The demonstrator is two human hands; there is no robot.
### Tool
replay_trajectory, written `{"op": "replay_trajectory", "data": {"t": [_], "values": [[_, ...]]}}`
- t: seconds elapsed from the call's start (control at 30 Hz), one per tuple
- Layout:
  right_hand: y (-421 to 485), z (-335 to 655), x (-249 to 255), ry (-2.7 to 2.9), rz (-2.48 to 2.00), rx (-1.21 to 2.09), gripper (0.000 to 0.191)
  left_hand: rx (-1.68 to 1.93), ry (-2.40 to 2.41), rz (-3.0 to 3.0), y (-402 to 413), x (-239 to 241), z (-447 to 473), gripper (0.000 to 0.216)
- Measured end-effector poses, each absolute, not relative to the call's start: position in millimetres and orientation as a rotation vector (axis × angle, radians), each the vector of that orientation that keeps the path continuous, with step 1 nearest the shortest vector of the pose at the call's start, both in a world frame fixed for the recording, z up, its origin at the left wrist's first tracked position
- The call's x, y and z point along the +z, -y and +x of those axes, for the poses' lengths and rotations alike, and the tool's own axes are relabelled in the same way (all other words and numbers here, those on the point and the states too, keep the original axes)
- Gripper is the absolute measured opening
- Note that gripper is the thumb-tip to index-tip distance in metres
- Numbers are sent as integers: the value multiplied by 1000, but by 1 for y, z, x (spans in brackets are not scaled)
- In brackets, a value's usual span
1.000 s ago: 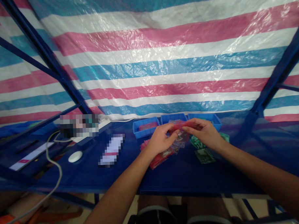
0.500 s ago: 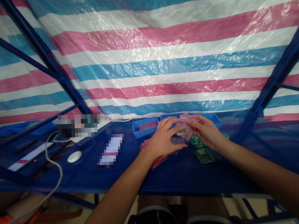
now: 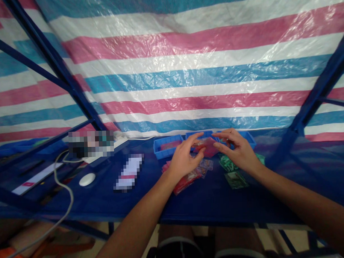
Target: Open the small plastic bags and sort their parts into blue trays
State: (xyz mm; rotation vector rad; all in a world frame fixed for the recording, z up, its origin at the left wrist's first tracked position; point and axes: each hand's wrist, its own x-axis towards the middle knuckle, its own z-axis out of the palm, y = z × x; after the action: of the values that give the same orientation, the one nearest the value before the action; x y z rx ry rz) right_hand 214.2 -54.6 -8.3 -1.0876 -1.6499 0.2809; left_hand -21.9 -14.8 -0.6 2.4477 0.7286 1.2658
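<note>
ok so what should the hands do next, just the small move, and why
Probably bring the thumb and forefinger of the right hand together on the right edge of the pink packet, to steady it: they stand apart there, while the left hand is at its other end, how firm that grip I can't tell.

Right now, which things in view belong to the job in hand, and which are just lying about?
Probably in use, handled or close by:
translucent pink plastic bag
red plastic packets
green plastic packets
blue rectangular plastic trays

Apparently just lying about:
white rounded object
long white cable
pale pixelated slab
</note>
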Motion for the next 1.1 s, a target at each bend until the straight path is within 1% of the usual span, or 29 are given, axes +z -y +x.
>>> {"op": "replay_trajectory", "data": {"t": [0.07,0.13,0.2,0.23,0.33,0.4,0.53,0.6,0.63,0.7,0.77,0.9,1.0,1.03,1.1], "values": [[57,214,-8,1769,-1019,303,48,1187,-700,2406,17,-1,-21,72],[57,211,-10,1805,-986,460,42,1155,-686,2373,19,-2,-19,79],[56,207,-14,1718,-974,683,36,1146,-700,2340,19,-3,-17,82],[54,206,-16,1648,-966,790,37,1146,-706,2324,19,-3,-17,83],[49,205,-19,1412,-945,1001,49,1218,-687,2329,17,-2,-18,84],[47,208,-20,1265,-947,1091,53,1286,-631,2440,16,1,-20,83],[45,214,-19,1002,-938,1265,68,1207,-394,2765,15,6,-22,73],[45,214,-18,938,-942,1329,74,1188,-319,2823,13,4,-22,62],[46,214,-18,928,-946,1361,74,1200,-314,2827,12,2,-22,53],[47,212,-17,933,-943,1433,66,1238,-337,2813,10,0,-21,34],[49,210,-16,950,-938,1497,59,1255,-370,2790,10,-2,-21,21],[49,212,-10,966,-949,1530,53,1288,-464,2677,13,-1,-21,16],[48,216,-5,909,-911,1598,51,1424,-624,2448,15,0,-20,13],[48,216,-4,899,-894,1581,51,1454,-685,2351,14,0,-20,15],[48,216,-4,955,-881,1422,46,1451,-762,2148,13,0,-19,20]]}}
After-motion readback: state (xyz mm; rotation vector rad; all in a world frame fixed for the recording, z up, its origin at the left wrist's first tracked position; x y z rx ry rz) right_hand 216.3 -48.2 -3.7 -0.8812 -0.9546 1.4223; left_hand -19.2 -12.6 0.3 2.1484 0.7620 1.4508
